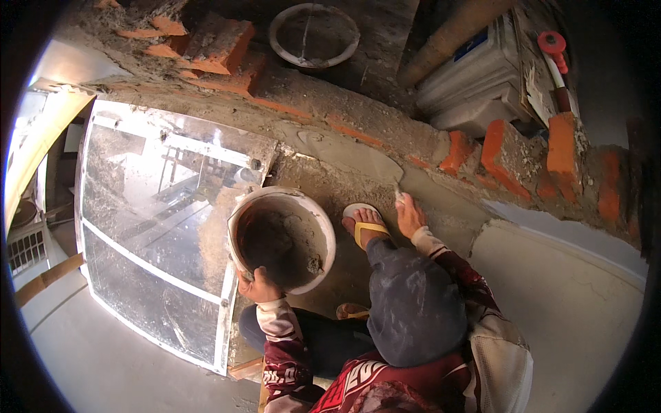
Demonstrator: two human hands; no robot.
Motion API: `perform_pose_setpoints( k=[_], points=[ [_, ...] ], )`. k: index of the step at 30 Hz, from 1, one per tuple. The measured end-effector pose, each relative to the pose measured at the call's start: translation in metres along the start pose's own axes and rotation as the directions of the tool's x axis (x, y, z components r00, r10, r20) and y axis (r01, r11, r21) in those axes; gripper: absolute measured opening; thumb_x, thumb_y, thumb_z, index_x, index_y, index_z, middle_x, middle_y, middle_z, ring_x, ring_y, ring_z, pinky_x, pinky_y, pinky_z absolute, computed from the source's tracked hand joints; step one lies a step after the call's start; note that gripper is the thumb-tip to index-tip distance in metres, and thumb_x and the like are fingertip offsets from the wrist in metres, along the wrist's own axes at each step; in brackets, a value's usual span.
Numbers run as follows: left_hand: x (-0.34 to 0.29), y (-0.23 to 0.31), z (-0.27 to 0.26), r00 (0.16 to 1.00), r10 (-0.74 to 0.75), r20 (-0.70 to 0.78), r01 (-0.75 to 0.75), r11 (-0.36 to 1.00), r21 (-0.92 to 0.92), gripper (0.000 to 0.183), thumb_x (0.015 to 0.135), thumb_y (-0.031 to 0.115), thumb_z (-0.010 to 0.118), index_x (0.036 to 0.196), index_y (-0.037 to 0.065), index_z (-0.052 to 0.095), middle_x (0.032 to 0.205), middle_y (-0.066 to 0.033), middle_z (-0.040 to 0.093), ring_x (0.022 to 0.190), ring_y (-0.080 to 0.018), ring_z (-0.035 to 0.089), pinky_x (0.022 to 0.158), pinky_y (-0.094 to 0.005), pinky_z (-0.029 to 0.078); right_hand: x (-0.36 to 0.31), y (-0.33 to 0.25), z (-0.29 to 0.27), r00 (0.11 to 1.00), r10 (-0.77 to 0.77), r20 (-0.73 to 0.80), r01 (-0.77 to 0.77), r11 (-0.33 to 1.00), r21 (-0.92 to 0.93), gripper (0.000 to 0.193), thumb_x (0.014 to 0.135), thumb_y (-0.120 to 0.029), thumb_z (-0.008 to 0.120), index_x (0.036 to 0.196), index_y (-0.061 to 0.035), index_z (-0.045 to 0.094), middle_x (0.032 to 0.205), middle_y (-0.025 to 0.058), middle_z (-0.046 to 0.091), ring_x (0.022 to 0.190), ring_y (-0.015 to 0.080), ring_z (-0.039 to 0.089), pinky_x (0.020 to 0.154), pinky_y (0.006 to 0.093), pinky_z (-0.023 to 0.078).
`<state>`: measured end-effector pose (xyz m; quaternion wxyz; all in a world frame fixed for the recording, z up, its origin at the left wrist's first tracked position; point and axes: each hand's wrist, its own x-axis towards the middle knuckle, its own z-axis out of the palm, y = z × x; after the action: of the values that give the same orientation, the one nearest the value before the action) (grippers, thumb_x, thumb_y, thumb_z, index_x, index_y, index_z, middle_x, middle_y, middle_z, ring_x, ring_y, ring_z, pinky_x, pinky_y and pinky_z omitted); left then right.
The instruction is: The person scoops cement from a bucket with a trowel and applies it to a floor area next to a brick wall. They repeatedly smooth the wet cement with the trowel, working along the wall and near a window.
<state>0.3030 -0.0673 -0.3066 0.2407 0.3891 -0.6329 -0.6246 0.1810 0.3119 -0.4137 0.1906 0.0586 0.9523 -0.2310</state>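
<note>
My left hand (259,286) grips the near rim of a round, pale-rimmed bucket (328,230), thumb over the edge. Grey wet mortar (297,244) lies inside it, mostly in shadow. Farther right, my right hand (411,215) is closed around the pale handle of a trowel (399,195). The trowel points away from me at the foot of a brick wall (385,134); its blade blends into the grey and I cannot make out its outline. A smooth, wet-looking patch of mortar (344,153) stretches left from there along the wall.
A white-framed clear panel (155,258) is on the left. My sandalled foot (367,224) stands between bucket and right hand. Jagged brick ends (506,155) jut from the wall. Beyond it are another round basin (274,34), pale containers (475,76) and a red-headed tool (552,43).
</note>
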Motion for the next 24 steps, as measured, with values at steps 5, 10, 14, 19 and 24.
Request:
perform_pose_setpoints(
  k=[5, 10, 14, 19, 24],
  points=[
    [0.000, -0.005, 0.001, 1.000, -0.008, 0.002, 0.008, 0.998, -0.063, 0.045, 0.075, -0.007, 0.050, 0.118, -0.003, 0.062, 0.099, -0.0032, 0.065, 0.081, -0.0107, 0.058, 0.076, -0.0226, 0.047, -0.039, 0.058, -0.013, 0.990, 0.034, -0.135, -0.028, 0.999, 0.045, 0.045, 0.100, -0.033, 0.047, 0.137, -0.0076, 0.045, 0.112, 0.0232, 0.065, 0.102, 0.0482, 0.060, 0.090, 0.0541, 0.046],
    [0.000, -0.012, 0.004, 0.999, -0.041, 0.030, 0.042, 0.999, -0.025, 0.045, 0.076, -0.006, 0.051, 0.121, -0.004, 0.061, 0.100, -0.0036, 0.065, 0.083, -0.0111, 0.059, 0.078, -0.0233, 0.048, -0.090, 0.115, -0.011, 0.962, 0.007, -0.273, 0.002, 1.000, 0.030, 0.042, 0.100, -0.031, 0.048, 0.133, -0.0054, 0.049, 0.116, 0.0215, 0.064, 0.106, 0.0425, 0.061, 0.090, 0.0489, 0.048],
    [-0.001, -0.003, 0.013, 0.999, 0.038, 0.027, -0.040, 0.997, 0.071, 0.039, 0.078, -0.002, 0.055, 0.116, -0.004, 0.063, 0.101, -0.0072, 0.068, 0.085, -0.0167, 0.062, 0.080, -0.0273, 0.050, -0.055, 0.040, -0.008, 0.978, -0.139, -0.157, 0.160, 0.979, 0.124, 0.041, 0.099, -0.029, 0.051, 0.134, -0.0067, 0.050, 0.125, 0.0215, 0.060, 0.112, 0.0402, 0.059, 0.092, 0.0488, 0.048],
    [0.004, 0.002, 0.014, 0.998, 0.068, 0.020, -0.069, 0.995, 0.065, 0.038, 0.077, -0.002, 0.054, 0.113, -0.004, 0.064, 0.099, -0.0066, 0.069, 0.084, -0.0169, 0.062, 0.080, -0.0272, 0.050, 0.020, -0.093, 0.008, 0.958, -0.220, 0.184, 0.203, 0.973, 0.107, 0.046, 0.098, -0.031, 0.052, 0.140, -0.0127, 0.046, 0.130, 0.0237, 0.056, 0.117, 0.0450, 0.056, 0.097, 0.0509, 0.046],
    [0.006, 0.008, 0.022, 0.999, 0.039, 0.023, -0.039, 0.999, 0.025, 0.035, 0.077, -0.003, 0.052, 0.110, -0.004, 0.064, 0.098, -0.0061, 0.069, 0.084, -0.0160, 0.063, 0.080, -0.0269, 0.050, 0.045, -0.094, 0.035, 0.967, -0.188, 0.169, 0.198, 0.979, -0.042, 0.049, 0.098, -0.036, 0.050, 0.141, -0.0128, 0.044, 0.127, 0.0257, 0.056, 0.114, 0.0476, 0.056, 0.094, 0.0566, 0.045]
  ],
)
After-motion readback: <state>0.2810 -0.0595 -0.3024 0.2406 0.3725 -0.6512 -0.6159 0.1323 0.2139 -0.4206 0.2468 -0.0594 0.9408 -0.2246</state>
